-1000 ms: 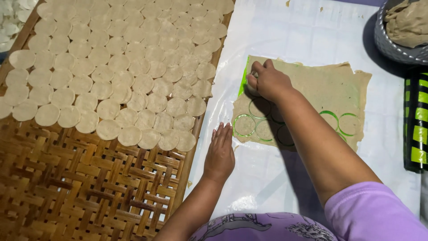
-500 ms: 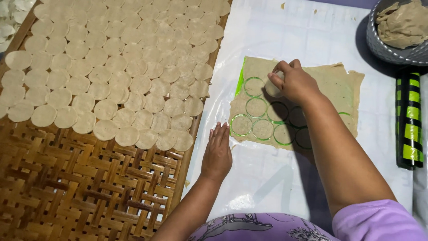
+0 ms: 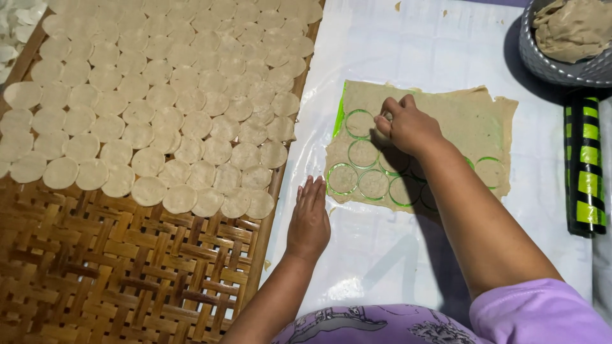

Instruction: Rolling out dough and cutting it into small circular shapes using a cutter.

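A thin rolled sheet of beige dough (image 3: 459, 114) lies on a green mat over white plastic sheeting, with several round discs cut into its left and lower part. My right hand (image 3: 408, 124) presses down on the sheet near its upper left, fingers bunched around something small that I cannot make out, probably a round cutter. My left hand (image 3: 309, 220) rests flat on the white plastic (image 3: 382, 255), fingers together, just left of the sheet and beside the tray's edge.
A woven bamboo tray (image 3: 95, 274) at left carries many cut dough discs (image 3: 166, 95) in rows. A grey bowl (image 3: 548, 67) with a lump of dough stands top right. A black rolling pin with green stripes (image 3: 583, 165) lies along the right edge.
My right hand shifted right along the dough sheet's top edge, leaving new circular cuts behind. The view moved slightly. My left hand stayed flat in place.
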